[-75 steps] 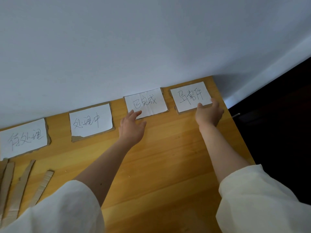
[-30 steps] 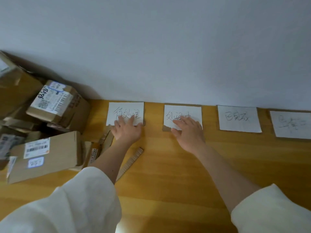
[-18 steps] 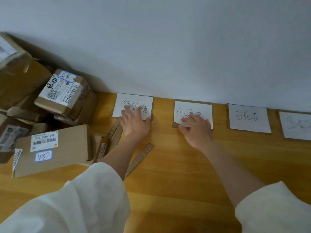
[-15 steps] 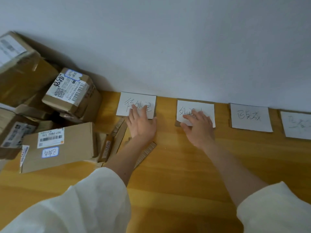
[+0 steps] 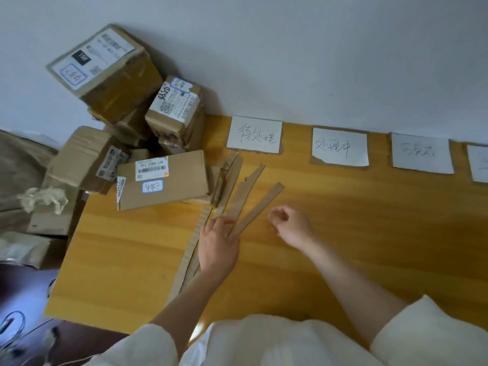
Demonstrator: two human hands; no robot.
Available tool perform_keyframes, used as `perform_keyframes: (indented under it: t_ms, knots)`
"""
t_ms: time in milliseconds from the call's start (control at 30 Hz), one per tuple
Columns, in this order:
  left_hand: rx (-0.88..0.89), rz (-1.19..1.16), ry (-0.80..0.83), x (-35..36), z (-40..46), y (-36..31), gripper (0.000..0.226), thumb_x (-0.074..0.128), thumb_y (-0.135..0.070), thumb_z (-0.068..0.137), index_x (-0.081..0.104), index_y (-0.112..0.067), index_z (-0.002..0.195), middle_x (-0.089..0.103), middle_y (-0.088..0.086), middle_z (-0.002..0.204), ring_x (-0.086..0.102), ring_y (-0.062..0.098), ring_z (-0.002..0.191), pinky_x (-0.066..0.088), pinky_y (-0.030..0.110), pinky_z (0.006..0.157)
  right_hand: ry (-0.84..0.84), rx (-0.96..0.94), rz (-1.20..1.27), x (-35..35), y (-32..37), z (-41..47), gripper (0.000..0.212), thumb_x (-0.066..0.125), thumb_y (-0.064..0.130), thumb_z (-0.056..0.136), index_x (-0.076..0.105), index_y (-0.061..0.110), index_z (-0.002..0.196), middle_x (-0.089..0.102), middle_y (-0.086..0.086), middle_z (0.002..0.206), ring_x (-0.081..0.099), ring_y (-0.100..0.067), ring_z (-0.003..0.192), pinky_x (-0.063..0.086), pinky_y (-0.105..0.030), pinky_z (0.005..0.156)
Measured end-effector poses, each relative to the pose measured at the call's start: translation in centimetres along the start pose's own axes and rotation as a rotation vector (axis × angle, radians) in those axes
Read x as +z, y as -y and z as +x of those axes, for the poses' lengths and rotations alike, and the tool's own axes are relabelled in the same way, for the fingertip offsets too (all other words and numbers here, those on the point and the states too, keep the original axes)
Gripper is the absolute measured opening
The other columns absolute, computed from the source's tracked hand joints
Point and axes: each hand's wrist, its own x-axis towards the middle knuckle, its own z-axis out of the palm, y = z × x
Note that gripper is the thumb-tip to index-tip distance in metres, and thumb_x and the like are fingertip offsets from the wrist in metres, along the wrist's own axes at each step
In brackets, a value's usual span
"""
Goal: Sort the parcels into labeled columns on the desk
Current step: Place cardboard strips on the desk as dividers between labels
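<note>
Both hands are off the label cards now. Left hand (image 5: 217, 244) is pinching a cardboard strip (image 5: 257, 210) by its near end; right hand (image 5: 289, 225) is hovering loosely curled, holding nothing. Parcels (image 5: 161, 178) are sitting piled at the desk's (image 5: 343, 220) left end — cards (image 5: 254, 134) lying along the wall.

I have one view only, from a wide-angle camera worn on the person's head. It looks forward and steeply down over the wooden desk (image 5: 343, 233), close enough that both forearms fill the lower part. The wall (image 5: 290, 54) along the desk's far edge closes the top of the view. The desk's left edge and near-left corner show; its right edge is cut off.
</note>
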Motion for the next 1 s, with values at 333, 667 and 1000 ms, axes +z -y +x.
perform_keyframes:
  t_ms: [333, 667, 1000]
  knots:
    - [-0.075, 0.176, 0.125, -1.7, 0.5, 5.8, 0.043, 0.068, -0.042, 0.079, 0.060, -0.024, 0.117, 0.059, -0.003, 0.117, 0.050, 0.019, 0.112, 0.050, 0.034, 0.084, 0.024, 0.274, 0.352, 7.5, 0.3, -1.7, 0.028, 0.058, 0.024, 0.098, 0.056, 0.014, 0.125, 0.064, -0.006, 0.118, 0.066, -0.024, 0.104, 0.058, -0.037, 0.088]
    - [0.006, 0.231, 0.196, -2.2, 1.1, 6.1, 0.028, 0.062, -0.026, 0.077, 0.066, -0.028, 0.105, 0.069, -0.006, 0.101, 0.063, 0.019, 0.096, 0.052, 0.031, 0.079, -0.055, 0.389, 0.482, 10.6, 1.0, -2.3, 0.016, 0.057, 0.014, 0.098, 0.056, 0.014, 0.115, 0.066, -0.006, 0.115, 0.067, -0.018, 0.103, 0.057, -0.026, 0.073]
    - [0.061, 0.005, 0.242, -3.2, 1.4, 6.4, 0.019, 0.062, -0.015, 0.080, 0.074, -0.022, 0.093, 0.070, -0.006, 0.085, 0.064, 0.014, 0.084, 0.048, 0.023, 0.071, -0.084, 0.352, 0.569, 11.1, 1.0, -3.5, 0.018, 0.057, 0.020, 0.099, 0.055, 0.011, 0.115, 0.063, -0.007, 0.117, 0.067, -0.018, 0.098, 0.057, -0.031, 0.087]
